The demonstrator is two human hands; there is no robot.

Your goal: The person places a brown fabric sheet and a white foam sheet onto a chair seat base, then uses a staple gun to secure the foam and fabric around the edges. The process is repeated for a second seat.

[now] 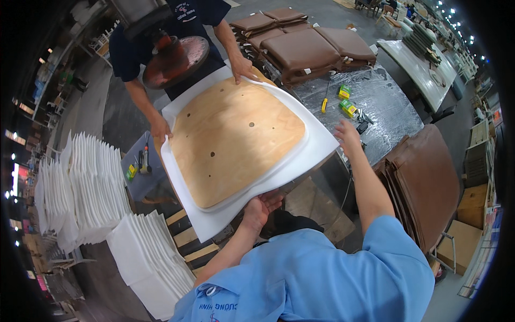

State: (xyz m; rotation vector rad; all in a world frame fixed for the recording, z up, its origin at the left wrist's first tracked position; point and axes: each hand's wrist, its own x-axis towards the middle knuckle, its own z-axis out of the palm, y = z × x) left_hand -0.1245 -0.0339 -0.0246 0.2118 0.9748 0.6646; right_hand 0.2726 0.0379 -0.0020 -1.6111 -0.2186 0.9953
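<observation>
A pale plywood seat panel [238,137] with rounded corners and several drilled holes lies on a white padding sheet [201,228], whose edges stick out all round it. Palm up, my left hand [263,206] is under the near edge of the sheet with its fingers stretched out; whether it touches the sheet I cannot tell. Off the sheet's right corner, my right hand [347,137] reaches in with fingers apart and nothing in them. Across from me, a co-worker's one hand [242,71] holds the far edge and the other hand [160,127] the left edge.
A round red press plate [177,61] hangs over the far side. Brown padded seats [303,51], a yellow screwdriver [324,104] and small green-yellow boxes [347,108] sit on a film-covered table [389,99]. Brown covers [424,177] are stacked at right, white sheets [91,188] at left.
</observation>
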